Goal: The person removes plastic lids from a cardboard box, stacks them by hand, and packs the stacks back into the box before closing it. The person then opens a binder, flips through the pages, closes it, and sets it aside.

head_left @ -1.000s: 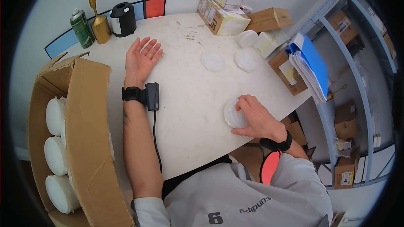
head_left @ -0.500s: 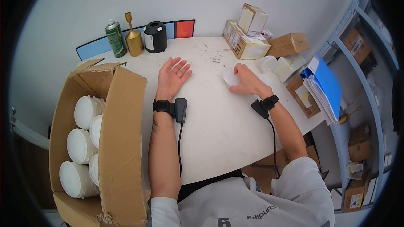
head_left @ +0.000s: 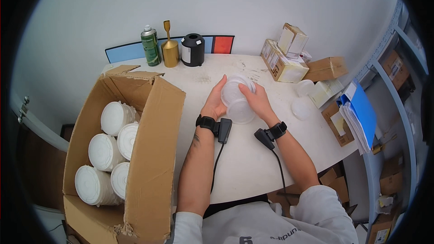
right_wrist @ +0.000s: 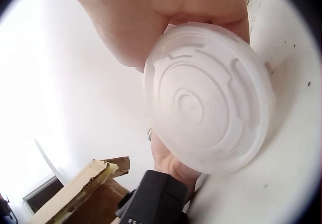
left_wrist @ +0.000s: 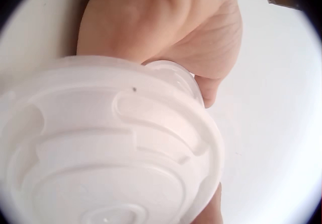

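In the head view my left hand (head_left: 214, 103) and right hand (head_left: 258, 104) meet over the table, around overlapping clear plastic lids (head_left: 231, 94). My right hand grips them from the right, its thumb across a lid face. The left hand holds a lid's edge from the left, with fingers mostly hidden behind. A ridged round lid (left_wrist: 115, 148) fills the left wrist view below the palm, a second lid edge (left_wrist: 177, 79) behind it. In the right wrist view a lid (right_wrist: 206, 98) hangs below the gripping hand, partly hiding the left hand (right_wrist: 171, 158).
On the left stands an open carton (head_left: 156, 153) of white lidded tubs (head_left: 97, 185). A lid (head_left: 300, 108) lies on the table (head_left: 244, 162) at right. Small boxes (head_left: 282, 63) and a blue folder (head_left: 364, 108) line its right edge. A spray can (head_left: 151, 47) stands behind.
My right hand pressed a lid at the table's right, then moved to another lid farther back and brought the lids to the left hand, which lay palm up. The head view has shifted.
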